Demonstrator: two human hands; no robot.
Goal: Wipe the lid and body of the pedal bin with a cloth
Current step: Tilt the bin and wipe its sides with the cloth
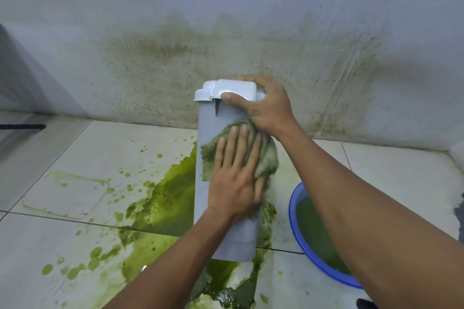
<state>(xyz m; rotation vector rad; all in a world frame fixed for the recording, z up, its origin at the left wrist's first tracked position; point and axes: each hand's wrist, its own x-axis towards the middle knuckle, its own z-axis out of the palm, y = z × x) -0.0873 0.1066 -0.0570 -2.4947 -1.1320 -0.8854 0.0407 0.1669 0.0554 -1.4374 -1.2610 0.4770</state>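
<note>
A tall grey pedal bin (204,198) with a white lid (226,90) stands on the tiled floor in the middle of the head view. My right hand (263,105) grips the lid from the right, thumb on its front edge and fingers over the far side. My left hand (236,175) lies flat with straight fingers on a green-stained cloth (266,158), pressing it against the upper part of the bin's body. The cloth hangs over the bin's right side.
A green liquid spill (165,203) spreads over the floor tiles left of and below the bin. A blue basin (293,211) of green water sits at the right, partly under my right forearm. A stained white wall (175,45) rises close behind the bin.
</note>
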